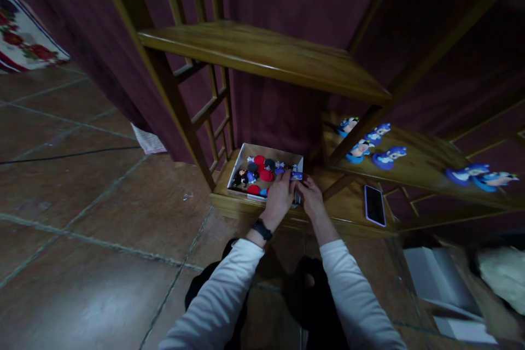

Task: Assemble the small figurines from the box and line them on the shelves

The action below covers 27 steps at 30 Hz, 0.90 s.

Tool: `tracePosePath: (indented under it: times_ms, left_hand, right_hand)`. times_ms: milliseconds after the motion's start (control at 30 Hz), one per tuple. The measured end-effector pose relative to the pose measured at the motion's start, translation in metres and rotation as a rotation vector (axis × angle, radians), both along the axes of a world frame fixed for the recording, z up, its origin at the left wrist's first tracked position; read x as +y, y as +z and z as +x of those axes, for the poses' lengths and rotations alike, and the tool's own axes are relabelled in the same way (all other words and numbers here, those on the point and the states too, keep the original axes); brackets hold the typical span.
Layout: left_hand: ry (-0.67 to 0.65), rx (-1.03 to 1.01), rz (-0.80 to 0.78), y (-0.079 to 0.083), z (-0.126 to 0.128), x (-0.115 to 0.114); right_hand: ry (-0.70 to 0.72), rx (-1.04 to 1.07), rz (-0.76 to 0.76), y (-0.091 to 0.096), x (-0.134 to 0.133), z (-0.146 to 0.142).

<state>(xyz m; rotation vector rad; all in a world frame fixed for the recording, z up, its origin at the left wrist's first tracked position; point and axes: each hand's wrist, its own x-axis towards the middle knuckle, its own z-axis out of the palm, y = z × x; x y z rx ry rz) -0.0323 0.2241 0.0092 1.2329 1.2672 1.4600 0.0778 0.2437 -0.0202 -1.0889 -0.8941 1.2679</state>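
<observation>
I have both arms in view, reaching forward from the bottom edge, converging toward the centre. Left forearm and right forearm both in pale long sleeves, cuffs short of the wrists. Left wrist carries a black watch; right wrist bare. Left hand is back-up, fingers pointing away; right hand angles inward beside it. Fingertips close together, fingers bent; I can't confirm contact. Dark-clad legs below, set apart.
</observation>
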Motion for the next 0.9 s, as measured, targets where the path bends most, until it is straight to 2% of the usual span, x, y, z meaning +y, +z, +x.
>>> tracePosePath:
  times_ms: [167,267,500,733,800,900]
  left_hand:
    - [-0.098,0.454,0.053,0.003,-0.008,-0.004]
    - [-0.119,0.586,0.100,0.000,-0.008,-0.003]
    - [-0.092,0.441,0.073,0.000,-0.004,-0.006]
    - [-0.119,0.440,0.052,0.000,-0.007,-0.007]
    - [-0.109,0.347,0.001,0.000,-0.009,-0.006]
    - [-0.049,0.084,-0.071,-0.001,-0.013,-0.001]
  right_hand:
    - [0.049,-0.014,0.022,-0.002,0.005,0.008]
    - [0.076,-0.041,0.051,-0.002,0.006,0.010]
    - [0.062,-0.067,0.044,-0.005,0.005,0.006]
    - [0.049,-0.038,0.029,-0.002,0.002,0.002]
    - [0.061,-0.040,0.028,-0.002,0.001,0.002]
    - [0.098,-0.028,0.024,-0.002,-0.001,0.003]
